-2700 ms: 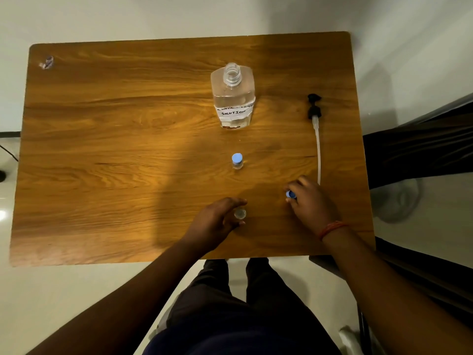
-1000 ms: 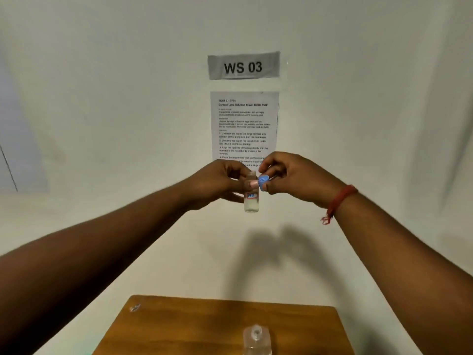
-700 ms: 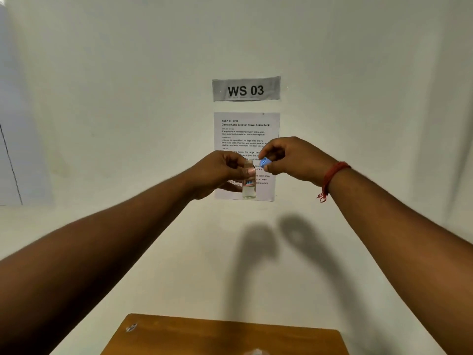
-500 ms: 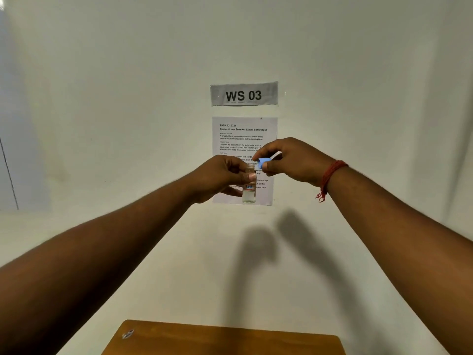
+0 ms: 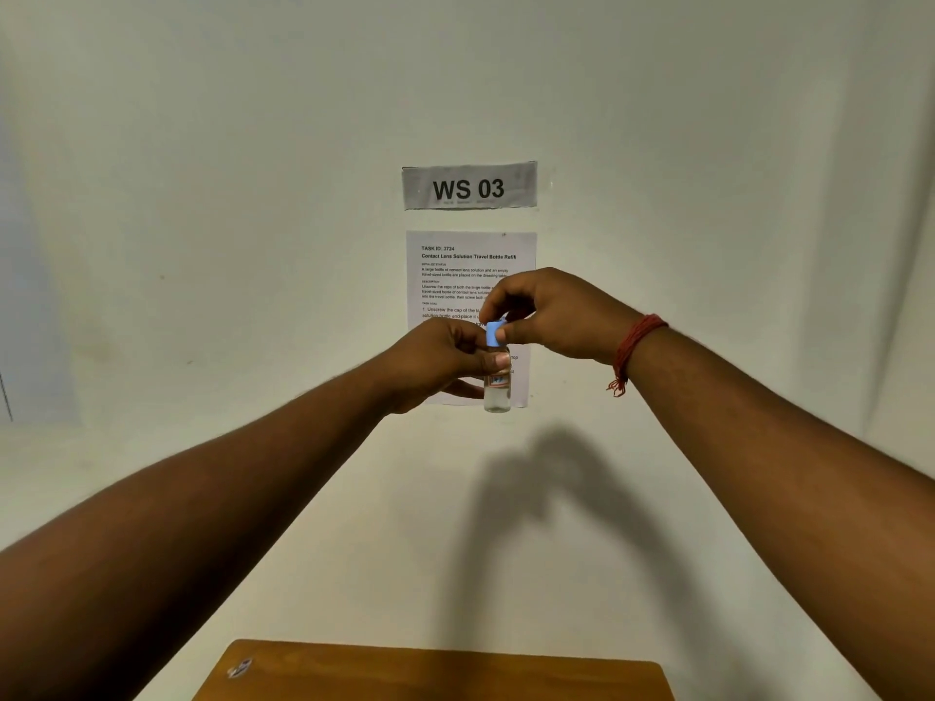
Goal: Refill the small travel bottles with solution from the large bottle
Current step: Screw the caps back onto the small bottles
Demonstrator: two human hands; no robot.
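Two raised hands: the left hand [image 5: 435,364] grips a small upright bottle [image 5: 497,392]; the right hand [image 5: 554,316] pinches the blue cap [image 5: 495,332] on its top.

Small clear travel bottle [image 5: 497,392] — upright, held aloft — blue cap [image 5: 495,332] on top.
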